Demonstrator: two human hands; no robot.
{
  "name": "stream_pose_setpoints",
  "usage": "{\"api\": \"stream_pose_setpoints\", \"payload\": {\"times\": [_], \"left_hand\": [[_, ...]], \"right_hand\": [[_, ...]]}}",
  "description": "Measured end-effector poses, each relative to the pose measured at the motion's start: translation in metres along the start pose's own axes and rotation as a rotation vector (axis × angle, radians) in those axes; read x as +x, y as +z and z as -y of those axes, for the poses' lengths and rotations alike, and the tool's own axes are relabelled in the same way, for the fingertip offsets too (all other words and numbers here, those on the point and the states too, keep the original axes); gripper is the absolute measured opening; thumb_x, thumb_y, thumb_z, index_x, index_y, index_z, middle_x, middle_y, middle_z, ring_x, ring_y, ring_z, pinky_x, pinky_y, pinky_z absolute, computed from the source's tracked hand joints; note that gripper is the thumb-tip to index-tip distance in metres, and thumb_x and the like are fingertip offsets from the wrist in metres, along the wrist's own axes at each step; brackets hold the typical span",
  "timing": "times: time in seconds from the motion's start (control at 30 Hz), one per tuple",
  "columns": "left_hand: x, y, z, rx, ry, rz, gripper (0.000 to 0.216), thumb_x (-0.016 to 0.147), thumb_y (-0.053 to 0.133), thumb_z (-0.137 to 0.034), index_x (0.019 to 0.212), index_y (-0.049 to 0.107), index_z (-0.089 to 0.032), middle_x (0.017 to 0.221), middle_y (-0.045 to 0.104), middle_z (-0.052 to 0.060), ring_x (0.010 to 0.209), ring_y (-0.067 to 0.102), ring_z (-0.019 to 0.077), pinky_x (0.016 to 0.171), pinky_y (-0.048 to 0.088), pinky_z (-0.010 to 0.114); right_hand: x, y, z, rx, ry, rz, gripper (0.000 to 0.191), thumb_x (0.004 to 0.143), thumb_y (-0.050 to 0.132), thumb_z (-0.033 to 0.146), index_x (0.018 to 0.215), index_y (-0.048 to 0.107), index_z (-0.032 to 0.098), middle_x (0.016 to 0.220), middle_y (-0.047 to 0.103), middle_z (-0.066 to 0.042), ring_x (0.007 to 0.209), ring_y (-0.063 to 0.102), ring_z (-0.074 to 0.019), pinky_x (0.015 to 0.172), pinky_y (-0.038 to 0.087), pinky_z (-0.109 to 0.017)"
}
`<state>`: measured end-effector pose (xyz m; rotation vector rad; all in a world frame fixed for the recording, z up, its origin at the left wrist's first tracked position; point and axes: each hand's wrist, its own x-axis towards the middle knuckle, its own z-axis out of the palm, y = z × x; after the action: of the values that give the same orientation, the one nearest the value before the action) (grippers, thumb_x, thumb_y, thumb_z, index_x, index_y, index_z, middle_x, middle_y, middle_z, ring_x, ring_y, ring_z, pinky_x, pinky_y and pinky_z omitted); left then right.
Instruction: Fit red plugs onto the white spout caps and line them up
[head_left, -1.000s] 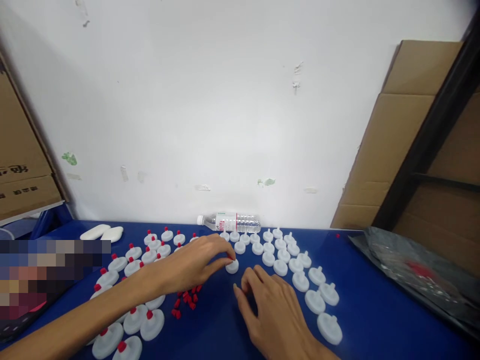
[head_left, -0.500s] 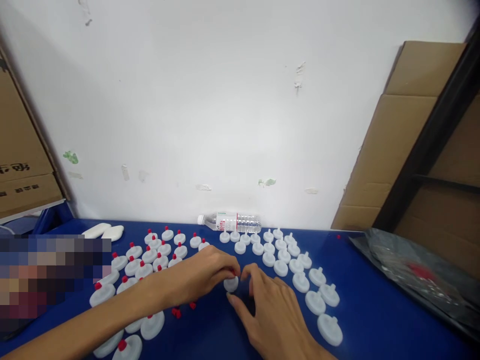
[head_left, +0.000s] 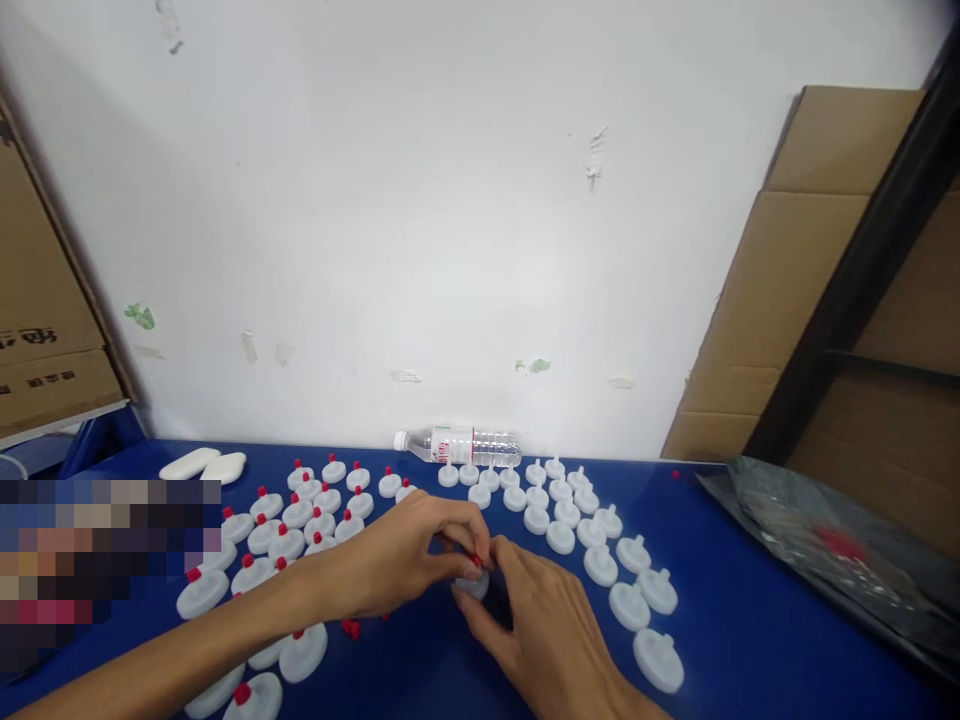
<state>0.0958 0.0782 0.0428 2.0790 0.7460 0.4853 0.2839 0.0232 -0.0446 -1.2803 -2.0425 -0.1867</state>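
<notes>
My left hand (head_left: 409, 555) and my right hand (head_left: 536, 625) meet at the middle of the blue table (head_left: 750, 640) over one white disc-shaped part (head_left: 472, 586). The right hand's fingers grip the disc from below and the side. The left hand's fingertips pinch a small red cap (head_left: 476, 561) at the disc's top. White discs with red caps (head_left: 300, 515) lie to the left. Plain white discs without caps (head_left: 592, 545) lie to the right. A few loose red caps (head_left: 351, 628) sit under my left forearm.
A clear water bottle (head_left: 461, 443) lies on its side against the white wall. Two white oblong pieces (head_left: 202, 465) rest at the back left. Cardboard boxes (head_left: 45, 330) stand left, cardboard sheets (head_left: 780, 290) and a grey plastic bag (head_left: 832, 540) right.
My left hand drew the white disc back from the rows toward me. My right hand closed on it, and both hands came together over it with a red cap at its top.
</notes>
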Motion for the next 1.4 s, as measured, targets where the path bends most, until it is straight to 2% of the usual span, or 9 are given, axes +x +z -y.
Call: {"api": "stream_pose_setpoints", "payload": {"times": [0.13, 0.27, 0.63, 0.87, 1.0, 1.07, 1.17, 1.27, 1.4], "left_hand": [[0.000, 0.001, -0.002, -0.074, -0.036, -0.014, 0.008, 0.085, 0.075, -0.012, 0.088, 0.072, -0.019, 0.087, 0.078, -0.002, 0.084, 0.074, 0.0152, 0.074, 0.054, 0.022], [0.000, 0.002, -0.001, -0.109, -0.062, -0.041, 0.008, 0.082, 0.080, -0.020, 0.084, 0.072, -0.019, 0.089, 0.078, 0.000, 0.084, 0.071, 0.0174, 0.072, 0.054, 0.025], [0.001, 0.006, 0.001, -0.104, -0.078, -0.077, 0.014, 0.077, 0.083, -0.020, 0.077, 0.069, -0.019, 0.084, 0.075, -0.002, 0.079, 0.069, 0.0169, 0.068, 0.051, 0.026], [-0.002, -0.001, -0.006, -0.059, -0.023, -0.072, 0.015, 0.088, 0.079, -0.032, 0.083, 0.073, -0.020, 0.088, 0.075, 0.000, 0.087, 0.070, 0.0185, 0.079, 0.053, 0.028], [-0.004, -0.005, -0.013, -0.087, -0.073, -0.109, 0.023, 0.083, 0.084, -0.038, 0.093, 0.071, -0.021, 0.099, 0.072, 0.001, 0.087, 0.066, 0.0174, 0.073, 0.051, 0.026], [-0.005, -0.007, -0.014, -0.206, -0.152, -0.037, 0.039, 0.080, 0.086, -0.042, 0.110, 0.069, -0.024, 0.107, 0.072, 0.002, 0.093, 0.068, 0.0194, 0.075, 0.052, 0.027], [-0.007, -0.007, -0.015, -0.376, -0.245, 0.142, 0.048, 0.083, 0.084, -0.047, 0.123, 0.070, -0.023, 0.097, 0.075, 0.003, 0.093, 0.073, 0.0209, 0.084, 0.056, 0.031], [-0.007, -0.005, -0.014, -0.436, -0.243, 0.230, 0.041, 0.080, 0.087, -0.046, 0.111, 0.079, -0.020, 0.079, 0.075, 0.001, 0.076, 0.074, 0.0191, 0.080, 0.059, 0.031], [-0.007, -0.004, -0.014, -0.421, -0.211, 0.261, 0.032, 0.078, 0.088, -0.046, 0.097, 0.083, -0.021, 0.076, 0.075, 0.001, 0.069, 0.073, 0.0178, 0.069, 0.058, 0.027]], "right_hand": [[0.002, -0.002, 0.001, -0.012, -0.002, -0.018, 0.021, 0.091, 0.070, 0.033, 0.088, 0.051, 0.026, 0.060, 0.063, 0.007, 0.048, 0.065, -0.0170, 0.048, 0.031, -0.028], [0.004, -0.004, 0.001, 0.018, 0.003, -0.014, 0.016, 0.092, 0.067, 0.032, 0.088, 0.053, 0.026, 0.056, 0.059, 0.009, 0.046, 0.062, -0.0150, 0.048, 0.030, -0.026], [0.004, -0.007, 0.004, 0.079, 0.007, -0.039, 0.009, 0.090, 0.067, 0.028, 0.090, 0.058, 0.025, 0.058, 0.061, 0.009, 0.046, 0.062, -0.0145, 0.048, 0.032, -0.026], [0.006, -0.009, 0.005, 0.179, 0.034, -0.110, 0.013, 0.100, 0.059, 0.036, 0.102, 0.067, 0.026, 0.057, 0.062, 0.009, 0.045, 0.062, -0.0136, 0.049, 0.039, -0.025], [0.008, -0.013, 0.005, 0.227, 0.028, -0.183, 0.015, 0.100, 0.060, 0.037, 0.105, 0.068, 0.026, 0.059, 0.062, 0.009, 0.046, 0.063, -0.0123, 0.050, 0.044, -0.023], [0.009, -0.015, 0.005, 0.260, 0.016, -0.197, 0.012, 0.099, 0.061, 0.036, 0.103, 0.068, 0.026, 0.062, 0.065, 0.009, 0.045, 0.063, -0.0112, 0.049, 0.045, -0.022], [0.007, -0.013, 0.006, 0.303, 0.013, -0.208, 0.009, 0.095, 0.063, 0.034, 0.098, 0.067, 0.026, 0.061, 0.065, 0.010, 0.041, 0.058, -0.0100, 0.045, 0.041, -0.021], [0.002, -0.008, 0.006, 0.318, 0.041, -0.230, 0.011, 0.090, 0.066, 0.037, 0.095, 0.065, 0.027, 0.060, 0.064, 0.009, 0.039, 0.054, -0.0102, 0.043, 0.036, -0.022], [-0.004, -0.004, 0.005, 0.313, 0.045, -0.185, 0.018, 0.086, 0.072, 0.040, 0.094, 0.064, 0.027, 0.057, 0.063, 0.010, 0.038, 0.054, -0.0106, 0.044, 0.034, -0.022]]}}
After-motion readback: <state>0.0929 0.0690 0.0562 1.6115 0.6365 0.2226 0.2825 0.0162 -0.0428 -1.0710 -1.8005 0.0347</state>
